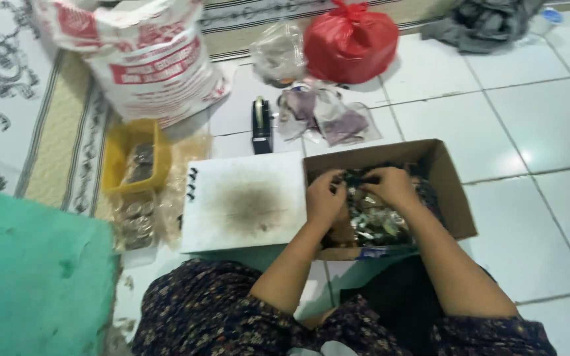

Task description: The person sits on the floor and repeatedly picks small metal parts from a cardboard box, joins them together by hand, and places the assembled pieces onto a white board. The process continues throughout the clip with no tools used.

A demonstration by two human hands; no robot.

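Observation:
A brown cardboard box (453,191) sits on the tiled floor in front of me, filled with small dark and shiny pieces (374,221). Both hands are inside it. My left hand (324,196) is curled over the pieces at the box's left side, fingers bent down among them. My right hand (390,184) rests on the pile near the middle, fingers closed around some of the pieces. What exactly each hand pinches is too small to tell.
A white board with a dark smudge (245,201) lies left of the box. A yellow tray (133,158), clear packets (133,221), a tape dispenser (262,125), a red bag (351,43), a large printed sack (146,59) and a green mat (34,277) surround it.

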